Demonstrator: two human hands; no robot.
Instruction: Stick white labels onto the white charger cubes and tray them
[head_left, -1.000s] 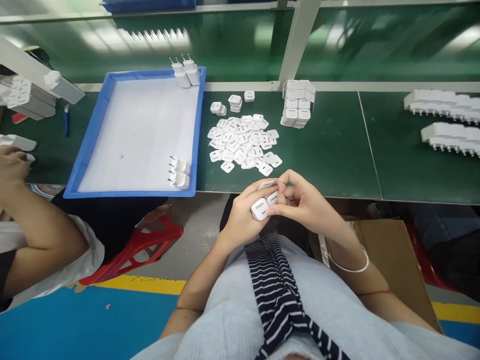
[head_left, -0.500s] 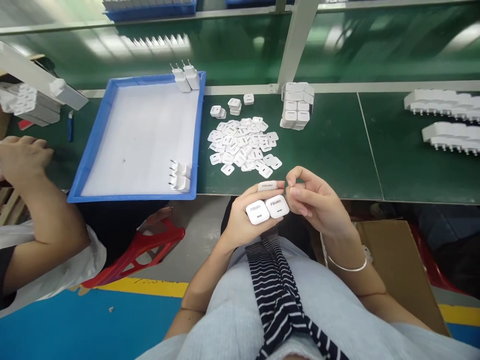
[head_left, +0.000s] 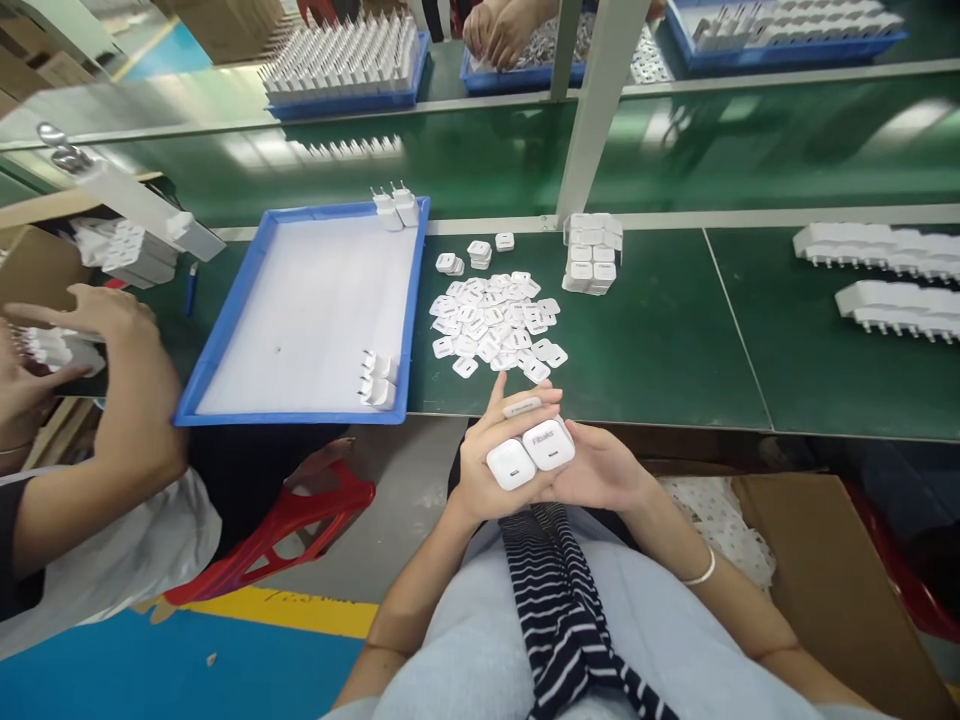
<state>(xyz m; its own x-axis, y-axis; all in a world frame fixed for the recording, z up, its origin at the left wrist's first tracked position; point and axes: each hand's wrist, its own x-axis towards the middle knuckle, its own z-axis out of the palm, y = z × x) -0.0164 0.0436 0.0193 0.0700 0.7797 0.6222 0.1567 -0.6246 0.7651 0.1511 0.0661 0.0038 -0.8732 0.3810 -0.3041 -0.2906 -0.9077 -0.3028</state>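
In front of my body, my left hand (head_left: 480, 460) holds two white chargers side by side, the left charger (head_left: 512, 465) and the right charger (head_left: 548, 444). Their square end faces, each with a small port slot, point up at me. A thin white cover plate (head_left: 522, 407) is tucked between the fingers of the same hand. From the right, my right hand (head_left: 604, 470) presses against the right charger, its thumb at the edge and its fingers mostly hidden behind. Beyond my hands, a heap of loose white cover plates (head_left: 491, 322) lies on the green bench (head_left: 675, 350).
Left of the heap is a blue-rimmed tray (head_left: 411, 330) with a few plug chargers (head_left: 377, 380). A block of stacked chargers (head_left: 591, 253) stands behind; rows of chargers (head_left: 892, 305) lie right. At left, a co-worker's hands (head_left: 112, 310) hold white chargers. A post (head_left: 592, 130) rises behind.
My right hand has gone from a pinch beside the chargers to contact behind the right one. The chargers are tilted slightly differently. The view has tipped upward, showing more across the bench.
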